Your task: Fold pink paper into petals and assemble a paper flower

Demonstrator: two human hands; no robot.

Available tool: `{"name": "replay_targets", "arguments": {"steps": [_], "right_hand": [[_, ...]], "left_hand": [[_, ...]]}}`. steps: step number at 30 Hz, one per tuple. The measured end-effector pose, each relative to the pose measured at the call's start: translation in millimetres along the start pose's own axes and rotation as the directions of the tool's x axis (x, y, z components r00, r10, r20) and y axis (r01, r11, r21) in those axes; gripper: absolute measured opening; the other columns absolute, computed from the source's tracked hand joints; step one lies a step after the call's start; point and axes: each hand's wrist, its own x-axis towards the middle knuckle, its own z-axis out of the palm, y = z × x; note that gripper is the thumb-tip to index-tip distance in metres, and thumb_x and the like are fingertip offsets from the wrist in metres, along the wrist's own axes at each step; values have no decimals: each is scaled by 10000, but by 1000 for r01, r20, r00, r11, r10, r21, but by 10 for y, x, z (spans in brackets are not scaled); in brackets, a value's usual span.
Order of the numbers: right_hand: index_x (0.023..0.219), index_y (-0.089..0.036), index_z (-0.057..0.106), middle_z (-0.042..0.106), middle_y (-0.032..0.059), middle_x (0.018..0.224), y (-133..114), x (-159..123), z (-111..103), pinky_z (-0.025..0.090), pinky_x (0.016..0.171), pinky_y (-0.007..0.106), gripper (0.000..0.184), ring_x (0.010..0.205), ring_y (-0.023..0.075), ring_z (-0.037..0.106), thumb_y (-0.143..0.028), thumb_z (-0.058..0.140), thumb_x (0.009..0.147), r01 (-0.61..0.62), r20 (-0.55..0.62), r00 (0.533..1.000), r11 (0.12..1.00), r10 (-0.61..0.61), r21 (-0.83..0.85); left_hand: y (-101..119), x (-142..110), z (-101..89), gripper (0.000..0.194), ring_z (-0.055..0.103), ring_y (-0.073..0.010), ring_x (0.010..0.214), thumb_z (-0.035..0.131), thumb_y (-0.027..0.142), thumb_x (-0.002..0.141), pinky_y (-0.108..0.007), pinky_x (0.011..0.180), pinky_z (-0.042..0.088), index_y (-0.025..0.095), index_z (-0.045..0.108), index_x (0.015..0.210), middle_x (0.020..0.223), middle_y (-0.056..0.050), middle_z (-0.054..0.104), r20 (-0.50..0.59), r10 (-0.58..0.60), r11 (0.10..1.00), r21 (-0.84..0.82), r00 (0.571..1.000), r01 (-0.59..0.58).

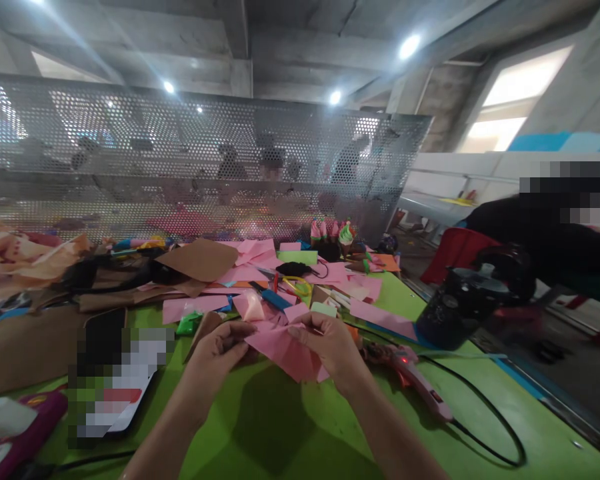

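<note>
A creased piece of pink foam or paper sheet (pixel 285 350) is stretched between my two hands, just above the green table. My left hand (pixel 225 350) pinches its left corner between thumb and fingers. At the upper right edge, my right hand (pixel 325 337) grips it with the thumb on the near face. Folds run across the sheet, and its lower edge hangs free. Close to my right hand lies a pink glue gun (pixel 420 383) with a red light lit. A blue-handled cutter (pixel 275 299) rests just beyond the sheet.
Pink scraps, brown sheets (pixel 197 260) and yellow-handled scissors (pixel 300 287) clutter the back of the green table (pixel 380 440). Ice-cream-shaped pieces (pixel 347 233) stand near the perforated metal screen (pixel 205 167). A dark jug-like container (pixel 450 307) is at the right; another person sits beyond it.
</note>
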Motion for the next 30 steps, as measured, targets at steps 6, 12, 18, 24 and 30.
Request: {"name": "replay_targets", "arguments": {"steps": [6, 12, 18, 24, 30], "right_hand": [[761, -155, 705, 657, 16, 719, 0, -19, -7, 424, 653, 257, 295, 698, 168, 569, -435, 755, 682, 61, -11, 998, 995, -62, -85], [773, -162, 696, 653, 14, 702, 41, -27, 14, 422, 613, 260, 277, 662, 170, 570, -424, 743, 695, 51, 4, 999, 993, -51, -103], [776, -161, 711, 668, 22, 721, 18, -40, 17, 439, 633, 267, 293, 683, 182, 588, -438, 754, 691, 53, 13, 999, 994, -52, -99], [755, -170, 717, 694, 25, 711, 29, -55, 61, 458, 645, 274, 246, 698, 194, 623, -403, 765, 692, 82, 12, 997, 989, -81, -125], [834, -194, 735, 742, 47, 843, 80, -97, 139, 504, 748, 310, 205, 832, 228, 671, -383, 743, 753, 164, 161, 976, 979, -143, -119]], "left_hand": [[102, -72, -5, 261, 671, -169, 748, 580, 287, 769, -230, 633, 486, 171, 717, 957, 860, -55, 743, -22, -44, 994, 96, 999, 46], [0, 0, 1, 307, 656, -217, 865, 655, 477, 763, -304, 759, 520, 192, 716, 858, 938, -52, 708, 44, 73, 958, 276, 996, -82], [-136, 71, -60, 295, 619, -158, 649, 619, 473, 810, -257, 625, 499, 184, 678, 813, 718, -4, 647, 106, 55, 947, 310, 993, -86], [-42, -5, -37, 218, 632, -208, 826, 556, 395, 873, -276, 726, 472, 216, 679, 849, 866, -33, 696, 145, 230, 774, 573, 962, -271], [5, -37, 40, 219, 626, -231, 836, 519, 335, 902, -304, 749, 432, 250, 718, 937, 861, -34, 721, 303, 253, 629, 670, 919, -394]]}}
